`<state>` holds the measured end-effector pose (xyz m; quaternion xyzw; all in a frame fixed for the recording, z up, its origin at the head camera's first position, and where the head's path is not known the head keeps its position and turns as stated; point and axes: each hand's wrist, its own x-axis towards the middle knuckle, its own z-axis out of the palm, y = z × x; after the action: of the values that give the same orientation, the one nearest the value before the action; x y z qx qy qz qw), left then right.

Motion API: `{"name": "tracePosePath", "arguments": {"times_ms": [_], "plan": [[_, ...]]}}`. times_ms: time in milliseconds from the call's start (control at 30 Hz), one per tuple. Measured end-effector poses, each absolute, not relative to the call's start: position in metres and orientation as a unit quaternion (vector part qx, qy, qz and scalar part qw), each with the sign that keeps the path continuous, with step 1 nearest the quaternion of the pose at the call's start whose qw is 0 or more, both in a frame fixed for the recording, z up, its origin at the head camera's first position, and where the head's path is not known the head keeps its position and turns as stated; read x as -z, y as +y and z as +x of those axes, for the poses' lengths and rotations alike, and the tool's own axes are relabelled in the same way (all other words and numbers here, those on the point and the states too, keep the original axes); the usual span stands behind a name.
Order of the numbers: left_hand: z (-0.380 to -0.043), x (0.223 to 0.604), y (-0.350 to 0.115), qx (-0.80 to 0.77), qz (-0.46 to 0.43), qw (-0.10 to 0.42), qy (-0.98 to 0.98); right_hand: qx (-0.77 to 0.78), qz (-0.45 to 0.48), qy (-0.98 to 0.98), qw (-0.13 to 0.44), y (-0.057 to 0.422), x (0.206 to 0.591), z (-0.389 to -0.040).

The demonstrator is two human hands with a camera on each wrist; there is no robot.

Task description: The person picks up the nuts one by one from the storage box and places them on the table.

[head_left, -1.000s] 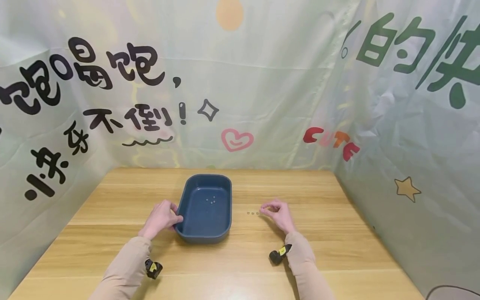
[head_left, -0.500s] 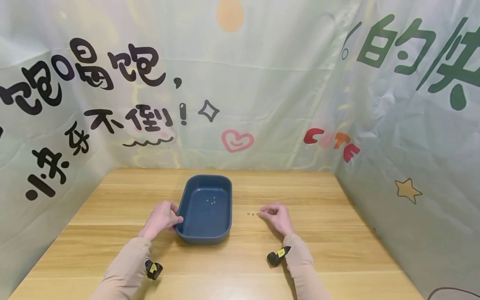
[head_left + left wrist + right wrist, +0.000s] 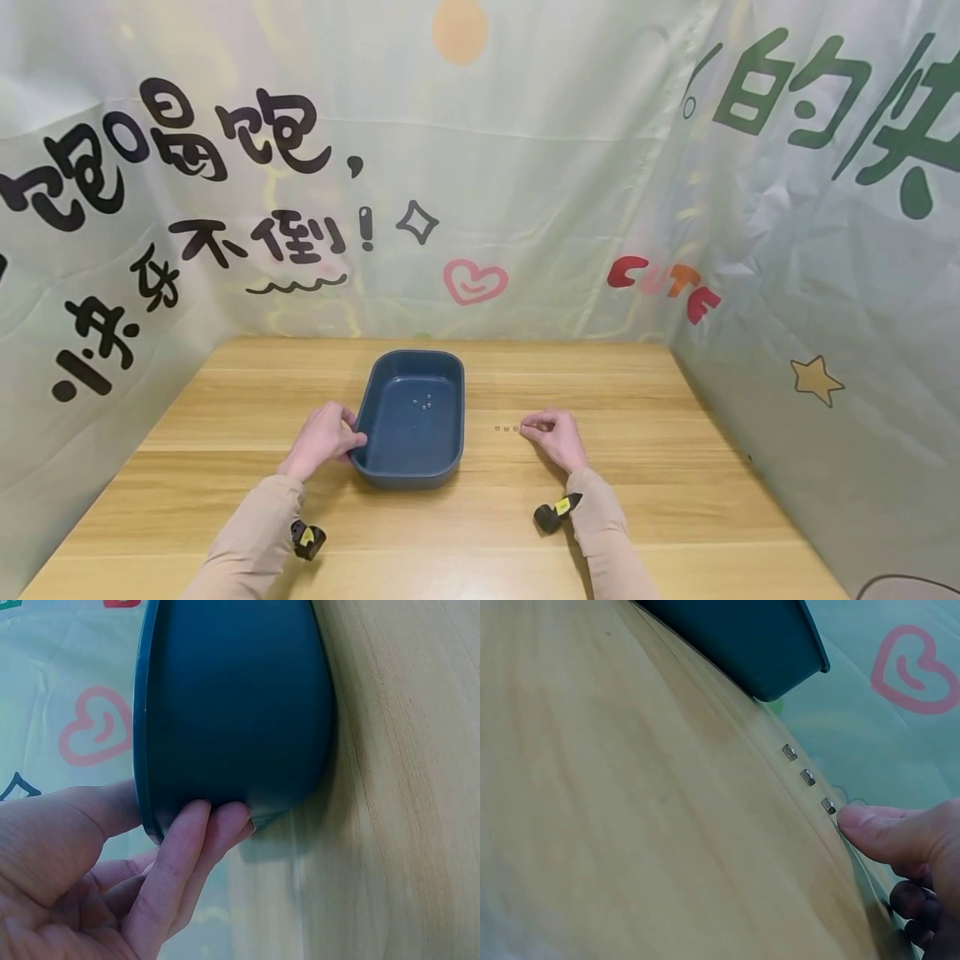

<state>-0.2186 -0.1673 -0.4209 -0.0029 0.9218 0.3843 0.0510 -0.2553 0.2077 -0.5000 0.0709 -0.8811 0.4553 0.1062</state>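
My left hand point(image 3: 322, 435) grips the near-left rim of a dark blue rectangular tray point(image 3: 408, 450), the thumb over the rim. In the left wrist view, fingers point(image 3: 176, 862) press against the tray's outer wall point(image 3: 232, 705). Several small shiny pieces point(image 3: 426, 407) lie on the tray's floor. Right of the tray, three small silver metal nuts point(image 3: 808, 778) stand in a spaced row on the table. My right hand point(image 3: 561, 440) is at the row's right end, thumb point(image 3: 862, 825) and forefinger together beside the nearest nut. Whether a nut sits between those fingertips is hidden.
The wooden table point(image 3: 480, 533) meets pale printed curtains point(image 3: 540, 167) at the back and on both sides. Black wrist cameras point(image 3: 307, 540) hang from both sleeves, close above the tabletop.
My right hand has lowered slightly toward the table at the end of the nut row. The left hand, the tray and the three visible nuts have stayed in place.
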Motion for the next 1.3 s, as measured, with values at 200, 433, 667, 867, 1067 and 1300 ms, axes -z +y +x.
{"name": "tracePosePath", "arguments": {"times_ms": [200, 433, 667, 867, 1067, 1300], "plan": [[-0.219, 0.4219, -0.1672, -0.387, -0.007, 0.052, 0.921, -0.454, 0.062, -0.884, 0.093, 0.207, 0.4982, -0.2548], [-0.2188, 0.4217, -0.1672, -0.388, -0.009, 0.053, 0.92, -0.449, 0.074, -0.885, 0.097, 0.2056, 0.4972, -0.2535], [-0.2181, 0.4209, -0.1672, -0.391, -0.007, 0.052, 0.919, -0.46, 0.077, -0.88, 0.086, 0.2053, 0.4956, -0.2531], [-0.2181, 0.4211, -0.1674, -0.39, -0.005, 0.05, 0.92, -0.465, 0.073, -0.879, 0.074, 0.2054, 0.4943, -0.2529], [-0.2188, 0.4207, -0.1674, -0.391, -0.002, 0.048, 0.919, -0.464, 0.072, -0.88, 0.073, 0.205, 0.4943, -0.2533], [-0.2181, 0.4205, -0.1675, -0.392, -0.001, 0.051, 0.918, -0.47, 0.067, -0.878, 0.062, 0.2056, 0.4939, -0.2522]]}}
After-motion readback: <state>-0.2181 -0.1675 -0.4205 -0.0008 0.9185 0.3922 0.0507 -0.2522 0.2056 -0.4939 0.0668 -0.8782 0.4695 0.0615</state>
